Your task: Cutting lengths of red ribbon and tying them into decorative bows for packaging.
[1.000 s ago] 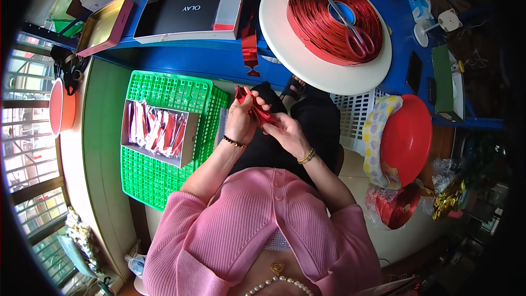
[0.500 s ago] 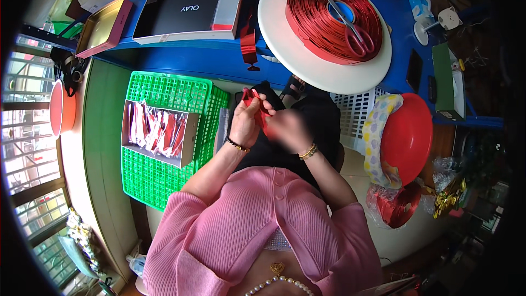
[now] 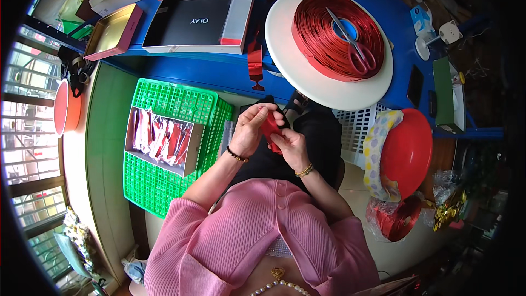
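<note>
A short piece of shiny red ribbon point(image 3: 270, 126) is stretched between my two hands above my lap. My left hand point(image 3: 250, 129) pinches its upper end between thumb and fingers. Lower down, my right hand point(image 3: 290, 147) grips the other end, thumb on top. On the blue table point(image 3: 192, 68) ahead lies a big roll of red ribbon point(image 3: 312, 27) on a round white turntable point(image 3: 282, 49). Scissors point(image 3: 353, 44) with dark red handles rest across the roll. Another red ribbon strip point(image 3: 255, 66) hangs over the table's front edge.
To my left, a box of wrapped red pieces point(image 3: 193, 151) sits on an upturned green basket point(image 3: 159, 189). Shallow boxes, one with a black insert point(image 3: 189, 22), line the table's back left. On the right stand a red basin point(image 3: 408, 153) and a white crate point(image 3: 353, 126).
The right hand was blurred by motion and now shows sharply, fingers closed on the ribbon. The red piece is drawn out straighter between the hands. The whole view has shifted slightly.
</note>
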The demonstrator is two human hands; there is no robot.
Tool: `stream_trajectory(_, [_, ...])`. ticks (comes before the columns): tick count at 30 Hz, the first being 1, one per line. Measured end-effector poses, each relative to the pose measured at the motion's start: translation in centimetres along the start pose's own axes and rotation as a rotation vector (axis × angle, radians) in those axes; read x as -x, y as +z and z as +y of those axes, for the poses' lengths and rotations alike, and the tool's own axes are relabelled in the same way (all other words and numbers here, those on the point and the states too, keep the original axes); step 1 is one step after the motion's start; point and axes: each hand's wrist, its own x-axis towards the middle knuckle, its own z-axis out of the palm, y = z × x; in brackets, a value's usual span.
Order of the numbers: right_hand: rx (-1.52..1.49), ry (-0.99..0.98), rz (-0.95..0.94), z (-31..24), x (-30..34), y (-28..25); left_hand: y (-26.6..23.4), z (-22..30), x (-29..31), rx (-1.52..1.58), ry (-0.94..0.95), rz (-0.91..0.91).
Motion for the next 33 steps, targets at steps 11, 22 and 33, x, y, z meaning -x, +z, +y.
stream_trajectory(11, [1.025,-0.676,0.111,-1.7,-0.8,1.4,-1.9,-1.8,-2.0,0.131,0.024,0.342])
stream_trajectory(22, [0.853,-0.687,0.127,-3.9,-4.5,1.1,-1.7,2.0,-3.8,-0.037,-0.046,0.209])
stream_trajectory(33, [0.583,-0.614,0.228,-5.3,-4.2,-0.9,-6.2,16.6,-18.6,-1.694,0.156,0.588])
